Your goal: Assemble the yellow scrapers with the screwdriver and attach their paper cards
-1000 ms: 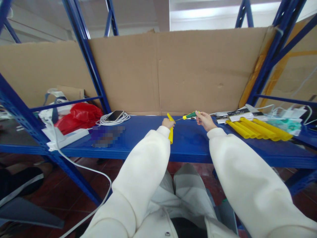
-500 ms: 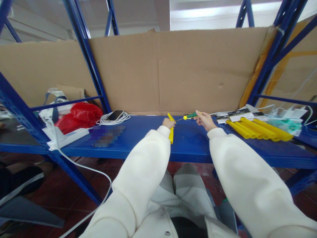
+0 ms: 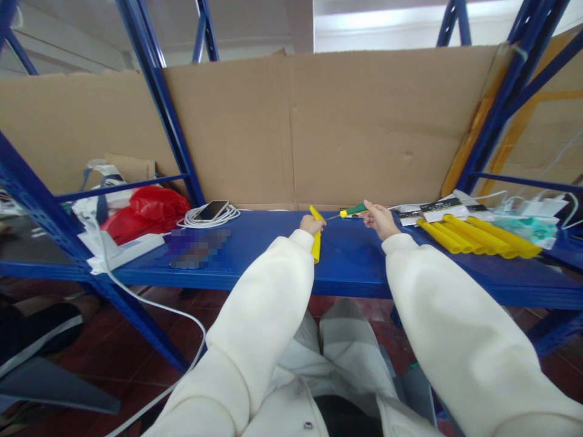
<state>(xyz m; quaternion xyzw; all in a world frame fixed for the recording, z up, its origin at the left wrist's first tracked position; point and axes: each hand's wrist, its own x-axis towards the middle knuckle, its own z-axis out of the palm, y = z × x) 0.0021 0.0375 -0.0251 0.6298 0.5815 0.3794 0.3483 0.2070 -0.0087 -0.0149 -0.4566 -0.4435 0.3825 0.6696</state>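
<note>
My left hand [image 3: 311,224] is closed around a yellow tube [image 3: 316,250], which stands tilted above the blue shelf [image 3: 264,243]. In my right hand [image 3: 381,221] is a screwdriver [image 3: 356,210] with a green and yellow handle, gripped near the handle's end. Its thin metal shaft points left and reaches the tube beside my left fingers. Whether the tip is inside the tube or only against it, I cannot tell. Several more yellow tubes [image 3: 483,237] lie side by side to the right of my right hand.
Behind the shelf rises a cardboard panel [image 3: 355,127]. On the left are a phone [image 3: 213,210] on a coiled white cable [image 3: 186,223], a red plastic bag [image 3: 150,209] and a white power strip [image 3: 132,250]. Printed cards [image 3: 441,209] and a green-tinted plastic bag [image 3: 523,229] lie right.
My right hand and the screwdriver have shifted very slightly to the right and up. My left hand keeps its hold on the yellow tube.
</note>
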